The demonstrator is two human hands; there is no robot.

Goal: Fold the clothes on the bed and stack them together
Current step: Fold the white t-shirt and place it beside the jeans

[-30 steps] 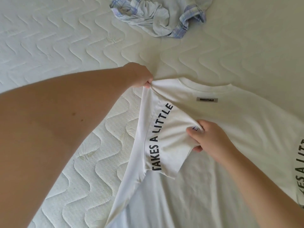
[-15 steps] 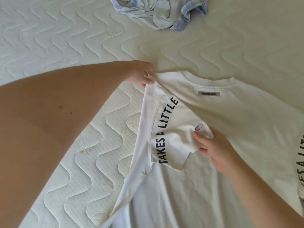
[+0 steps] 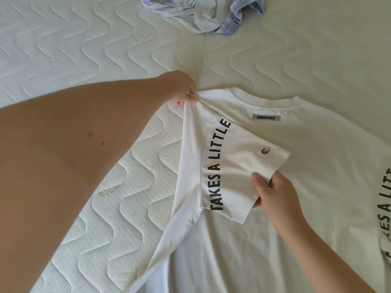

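A quilted white bed (image 3: 88, 45) with a wavy stitched pattern fills the view. On it lies a white T-shirt (image 3: 285, 229), spread flat across the lower right, collar toward the far side, with a small grey label (image 3: 266, 117) just below the neckline. Its left sleeve (image 3: 234, 166) is folded in over the body, showing the black words "TAKES A LITTLE" along the seam and a tiny coloured logo (image 3: 264, 151) near the cuff. The same lettering runs down the other sleeve at the right edge. A crumpled pale blue checked shirt (image 3: 207, 15) sits well apart at the far edge of the bed.

The left hand (image 3: 182, 87) reaches across and pinches the T-shirt at the shoulder, lifting that corner slightly. The right hand (image 3: 275, 193) pinches the cuff of the folded sleeve, thumb on top and fingers beneath.
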